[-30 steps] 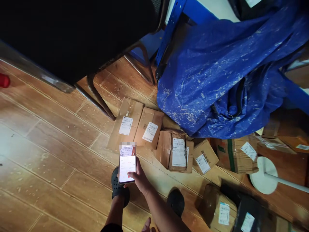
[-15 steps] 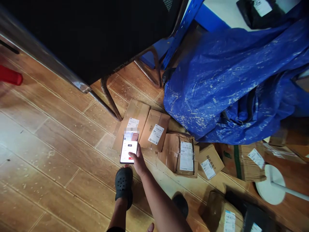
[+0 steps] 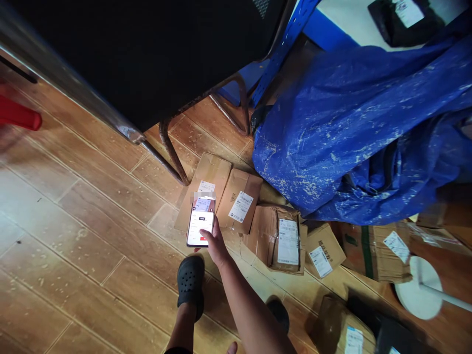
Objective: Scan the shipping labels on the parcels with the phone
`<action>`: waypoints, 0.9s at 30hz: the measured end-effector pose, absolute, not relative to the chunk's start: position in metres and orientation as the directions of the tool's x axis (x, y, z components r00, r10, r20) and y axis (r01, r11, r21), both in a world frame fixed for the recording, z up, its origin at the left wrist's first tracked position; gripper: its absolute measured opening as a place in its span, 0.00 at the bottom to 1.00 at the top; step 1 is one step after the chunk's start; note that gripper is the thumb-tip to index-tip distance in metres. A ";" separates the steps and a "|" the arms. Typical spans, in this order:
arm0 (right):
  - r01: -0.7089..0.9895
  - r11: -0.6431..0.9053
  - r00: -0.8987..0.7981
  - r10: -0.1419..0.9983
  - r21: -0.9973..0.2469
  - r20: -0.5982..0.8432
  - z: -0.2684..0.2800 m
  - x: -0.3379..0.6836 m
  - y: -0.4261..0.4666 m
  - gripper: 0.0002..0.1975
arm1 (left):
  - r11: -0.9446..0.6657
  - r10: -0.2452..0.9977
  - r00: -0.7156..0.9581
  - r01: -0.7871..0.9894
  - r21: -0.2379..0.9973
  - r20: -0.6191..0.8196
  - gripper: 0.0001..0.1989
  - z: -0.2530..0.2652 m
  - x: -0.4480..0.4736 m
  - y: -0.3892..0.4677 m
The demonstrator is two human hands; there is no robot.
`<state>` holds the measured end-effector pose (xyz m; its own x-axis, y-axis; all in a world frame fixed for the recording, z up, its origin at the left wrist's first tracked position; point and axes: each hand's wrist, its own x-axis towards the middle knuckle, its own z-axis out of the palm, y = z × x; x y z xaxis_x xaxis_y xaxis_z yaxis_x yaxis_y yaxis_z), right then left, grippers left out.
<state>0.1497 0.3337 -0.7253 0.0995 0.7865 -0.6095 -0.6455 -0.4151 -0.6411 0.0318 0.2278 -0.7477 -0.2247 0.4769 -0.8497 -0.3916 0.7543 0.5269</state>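
"Now that it has moved, where is the slim, dark-edged smartphone (image 3: 199, 223)?"

"Held above the brown wood-look floor (image 3: 92, 211). Seen from above, its top edge overlaps the white printed label (image 3: 207, 186) on a flat brown cardboard box (image 3: 209, 169); a second ago it sat below that label."

"And the right hand (image 3: 217, 243)?"

"Closed round the phone, thumb across the lower screen."

"Anything new on the screen?"

"A small dark bar (image 3: 201, 219), absent a second ago. The strip above it shows a pale, label-like patch, so I'd judge the phone's camera faces the label. The writing is too small to read."

"The left hand (image 3: 232, 348)?"

"Only a fingertip at the bottom edge, less than a second ago; I can't tell how open it is."

"Farther out?"

"A second labelled brown cardboard box (image 3: 229, 201) just beside the first, then a scuffed blue tarpaulin (image 3: 350, 137)."
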 end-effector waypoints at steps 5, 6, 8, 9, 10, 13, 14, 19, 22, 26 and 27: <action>-0.633 -0.433 0.105 0.774 -0.642 -0.625 -0.725 0.152 0.332 0.33 | 0.760 0.475 -0.230 -0.379 0.528 -0.849 0.21 -0.750 0.033 0.225; -0.632 -0.434 0.103 0.774 -0.642 -0.625 -0.725 0.153 0.332 0.33 | 0.765 0.476 -0.226 -0.369 0.527 -0.850 0.20 -0.751 0.033 0.225; -0.632 -0.436 0.097 0.776 -0.641 -0.623 -0.724 0.154 0.332 0.33 | 0.781 0.469 -0.213 -0.354 0.515 -0.857 0.19 -0.753 0.032 0.224; -0.633 -0.436 0.095 0.777 -0.640 -0.622 -0.724 0.155 0.331 0.33 | 0.791 0.462 -0.200 -0.347 0.503 -0.864 0.19 -0.754 0.031 0.223; -0.635 -0.436 0.091 0.777 -0.638 -0.622 -0.724 0.156 0.331 0.33 | 0.802 0.456 -0.187 -0.337 0.493 -0.870 0.18 -0.754 0.030 0.223; -0.649 -0.437 0.079 0.776 -0.623 -0.626 -0.722 0.157 0.331 0.33 | 0.844 0.434 -0.138 -0.285 0.455 -0.890 0.18 -0.757 0.027 0.223; -0.655 -0.436 0.074 0.776 -0.617 -0.627 -0.721 0.158 0.331 0.33 | 0.858 0.422 -0.122 -0.267 0.439 -0.898 0.18 -0.758 0.027 0.224; -0.685 -0.433 0.048 0.775 -0.585 -0.630 -0.711 0.161 0.330 0.33 | 0.920 0.339 -0.055 -0.187 0.343 -0.939 0.06 -0.770 0.029 0.237; -0.702 -0.432 0.016 0.786 -0.566 -0.619 -0.698 0.165 0.328 0.36 | 0.938 0.318 0.000 -0.143 0.315 -0.948 0.03 -0.773 0.033 0.246; -0.738 -0.419 -0.033 0.805 -0.529 -0.592 -0.678 0.171 0.324 0.37 | 0.935 0.341 0.067 -0.124 0.332 -0.938 0.08 -0.766 0.038 0.252; -0.748 -0.415 -0.043 0.809 -0.518 -0.586 -0.672 0.173 0.323 0.37 | 0.930 0.354 0.074 -0.131 0.343 -0.932 0.09 -0.764 0.038 0.252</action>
